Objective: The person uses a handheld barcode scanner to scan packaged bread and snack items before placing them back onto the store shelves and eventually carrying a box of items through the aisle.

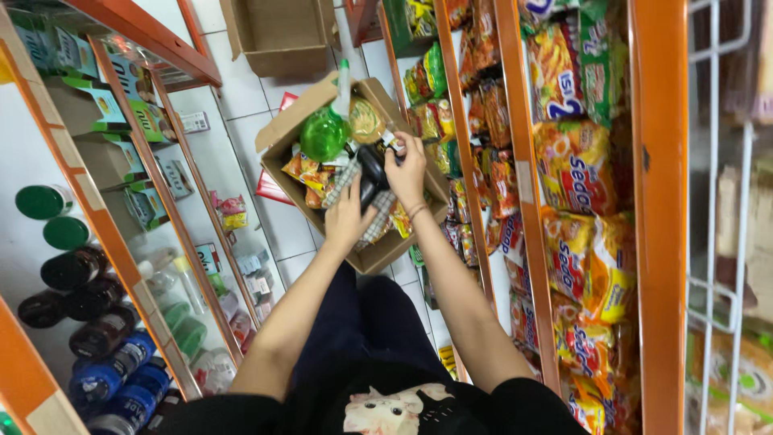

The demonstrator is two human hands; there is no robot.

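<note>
An open cardboard box (283, 135) stands on the white tiled floor between two shelf units. It holds a green plastic bottle (324, 133), snack packets and blister strips. My left hand (348, 216) is over the box and grips a black handheld device (372, 171). My right hand (408, 165) reaches into the box at its right side, with the fingers pinched on a small packet (392, 142) beside a round yellowish pack (366, 121).
Orange shelving (527, 185) on the right is packed with noodle and snack packets. The left shelves (121, 234) carry boxes, dark bottles and blue bottles. Another open cardboard box (282, 36) sits farther along the aisle. A white wire rack (721, 242) stands at far right.
</note>
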